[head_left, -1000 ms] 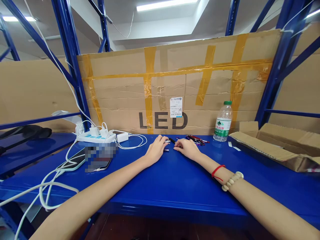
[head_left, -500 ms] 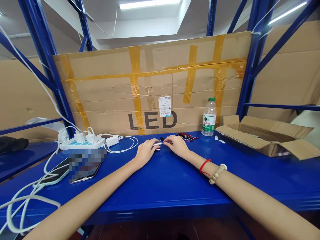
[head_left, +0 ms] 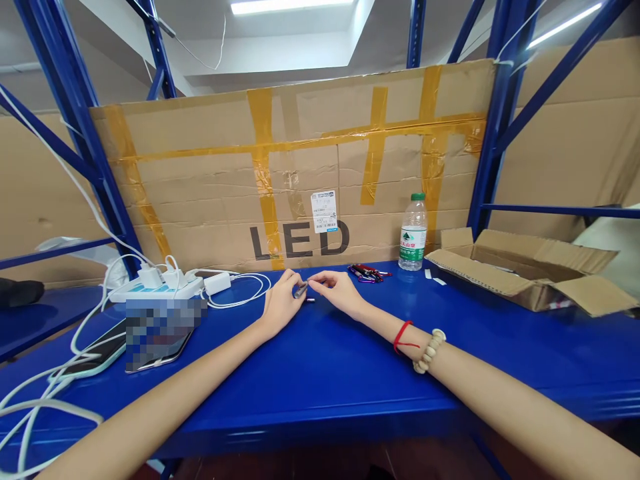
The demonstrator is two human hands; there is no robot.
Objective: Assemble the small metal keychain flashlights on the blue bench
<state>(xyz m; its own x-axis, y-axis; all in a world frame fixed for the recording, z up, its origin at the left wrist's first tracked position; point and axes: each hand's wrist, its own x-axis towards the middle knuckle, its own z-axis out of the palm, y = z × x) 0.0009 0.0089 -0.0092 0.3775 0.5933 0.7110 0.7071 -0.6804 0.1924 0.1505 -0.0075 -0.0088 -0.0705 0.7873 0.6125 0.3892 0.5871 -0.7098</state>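
My left hand [head_left: 281, 302] is closed around a short silvery-grey pen barrel [head_left: 300, 291] that slants up to the right. The thumb and forefinger of my right hand [head_left: 339, 292] are pinched together at the barrel's upper end. What lies between those fingertips is too small to make out. Just below my left fingertips, a small silvery piece [head_left: 311, 300] lies on the blue tabletop [head_left: 320, 373]. Beyond my right hand is a loose pile of dark, red and purple pens [head_left: 369, 273].
A water bottle [head_left: 413, 232] with a green cap stands behind, right of the pens. Farther right sits an open cardboard box [head_left: 515, 270]. At left are a power strip [head_left: 160, 289], white cables [head_left: 30, 393] and two phones [head_left: 95, 353]. A large cardboard sheet [head_left: 215, 200] closes off the back.
The silvery barrel has tilted from nearly level to slanted in my left hand. Both hands have shifted slightly, and the whole view has moved a little to the right.
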